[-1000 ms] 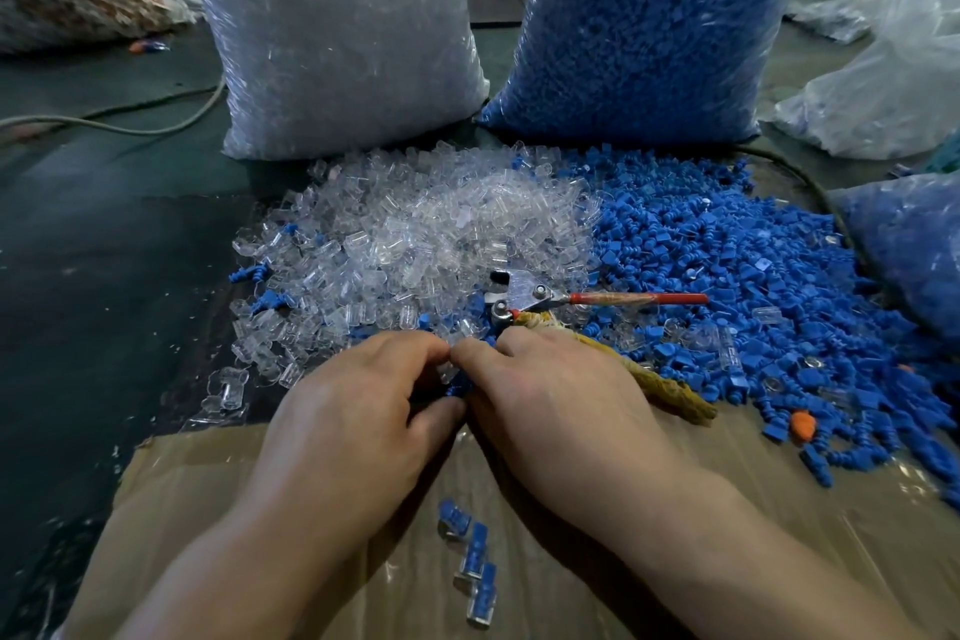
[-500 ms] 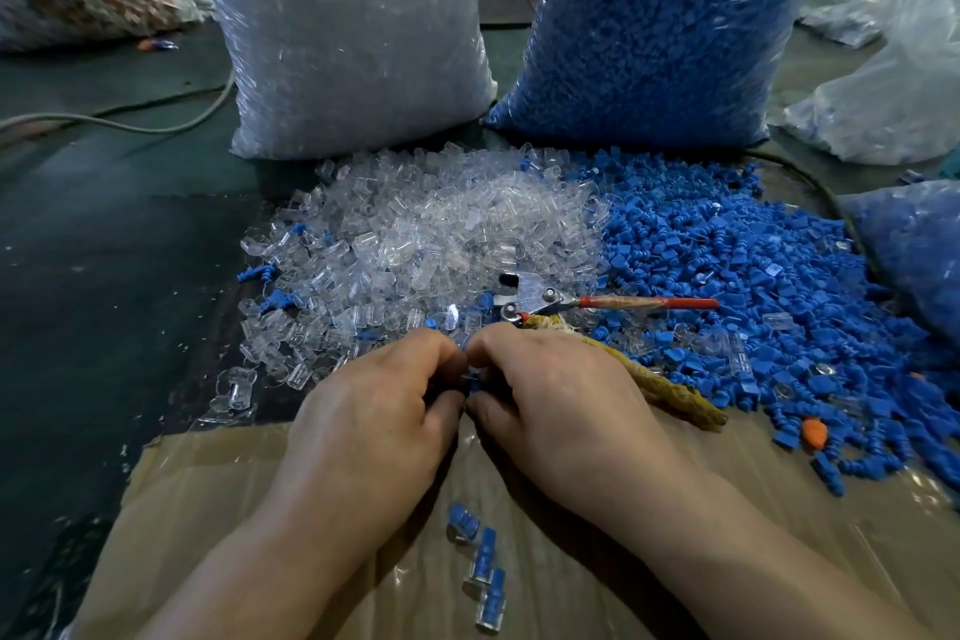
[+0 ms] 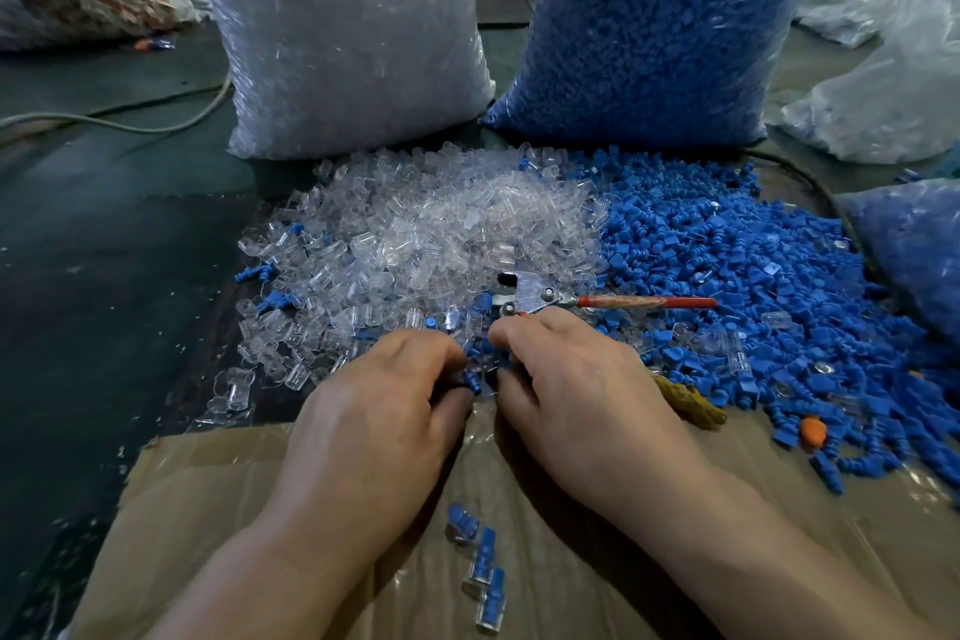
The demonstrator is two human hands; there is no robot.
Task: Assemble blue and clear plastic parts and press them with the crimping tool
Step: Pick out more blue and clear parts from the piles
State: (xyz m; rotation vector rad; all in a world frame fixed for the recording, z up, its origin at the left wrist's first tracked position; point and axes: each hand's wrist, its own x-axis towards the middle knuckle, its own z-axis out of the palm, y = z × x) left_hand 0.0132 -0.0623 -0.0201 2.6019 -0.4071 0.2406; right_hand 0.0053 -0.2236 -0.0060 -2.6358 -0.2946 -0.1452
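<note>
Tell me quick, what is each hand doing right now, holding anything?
Left hand: closed, fingers pinching a small blue part.
Right hand: fingers curled against the same spot; what they hold cannot be told.

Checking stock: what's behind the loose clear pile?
Behind the clear pile, a tall bag of clear parts labelled SJ 017 stands upright, a blue bag beside it. Whatever lies behind both bags is hidden.

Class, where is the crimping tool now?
Head view: the crimping tool lies just beyond the right hand, where the clear pile meets the blue pile.
</note>
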